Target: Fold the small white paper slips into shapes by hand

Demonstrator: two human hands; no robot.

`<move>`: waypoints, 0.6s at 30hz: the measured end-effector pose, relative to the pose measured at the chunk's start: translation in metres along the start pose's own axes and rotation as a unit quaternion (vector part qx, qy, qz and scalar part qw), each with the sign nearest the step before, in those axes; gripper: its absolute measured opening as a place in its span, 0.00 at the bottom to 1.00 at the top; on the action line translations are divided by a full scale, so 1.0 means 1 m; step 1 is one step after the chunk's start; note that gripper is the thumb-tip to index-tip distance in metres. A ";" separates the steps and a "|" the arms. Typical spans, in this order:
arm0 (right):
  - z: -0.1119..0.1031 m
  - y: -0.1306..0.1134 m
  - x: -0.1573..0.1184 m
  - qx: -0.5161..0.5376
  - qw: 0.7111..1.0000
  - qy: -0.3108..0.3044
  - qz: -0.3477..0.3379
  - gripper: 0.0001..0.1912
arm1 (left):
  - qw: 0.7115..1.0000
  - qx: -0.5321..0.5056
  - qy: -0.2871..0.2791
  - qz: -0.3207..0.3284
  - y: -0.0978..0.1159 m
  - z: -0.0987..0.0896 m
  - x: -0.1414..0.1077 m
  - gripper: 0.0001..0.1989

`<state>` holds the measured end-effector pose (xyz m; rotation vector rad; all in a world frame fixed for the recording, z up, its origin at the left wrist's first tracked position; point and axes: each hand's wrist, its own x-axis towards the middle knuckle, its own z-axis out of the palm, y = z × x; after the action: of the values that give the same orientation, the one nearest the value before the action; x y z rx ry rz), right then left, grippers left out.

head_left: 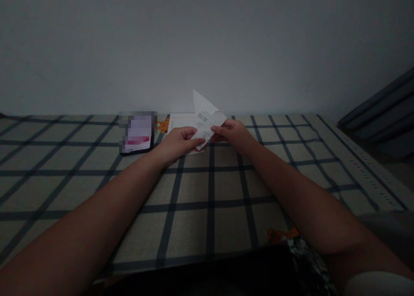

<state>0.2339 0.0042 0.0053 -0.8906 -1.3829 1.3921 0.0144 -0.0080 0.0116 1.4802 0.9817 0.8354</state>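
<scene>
A folded sheet of white printed paper point(204, 110) is held up between both hands over the table, one pointed corner sticking upward. My left hand point(179, 144) grips its lower left part, with the thumb lying across the front. At the right edge, my right hand point(232, 134) pinches the paper between thumb and fingers. Behind and below lies a white sheet or booklet point(181, 119), partly covered by the left hand and the paper. The fingers behind the folded paper are mostly hidden.
A phone point(138, 134) with a lit, partly blurred screen lies left of my left hand. The checked tablecloth point(190, 209) spreads beneath everything, with an orange printed figure point(163, 125) beside the phone. A pale wall point(207, 41) rises behind; dark folded fabric point(381, 114) stands at the right.
</scene>
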 end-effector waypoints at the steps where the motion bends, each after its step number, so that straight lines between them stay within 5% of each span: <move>1: 0.001 -0.001 0.000 0.001 1.000 -0.001 0.000 0.23 | 1.000 -0.007 -0.003 0.001 -0.001 0.000 0.001 0.17; 18: 0.002 0.008 -0.001 -0.055 0.998 -0.002 -0.012 0.23 | 1.000 0.023 -0.016 0.005 0.001 0.000 -0.001 0.14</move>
<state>0.2316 0.0038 -0.0021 -0.9396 -1.4807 1.3113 0.0141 -0.0092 0.0122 1.5342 0.9751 0.7992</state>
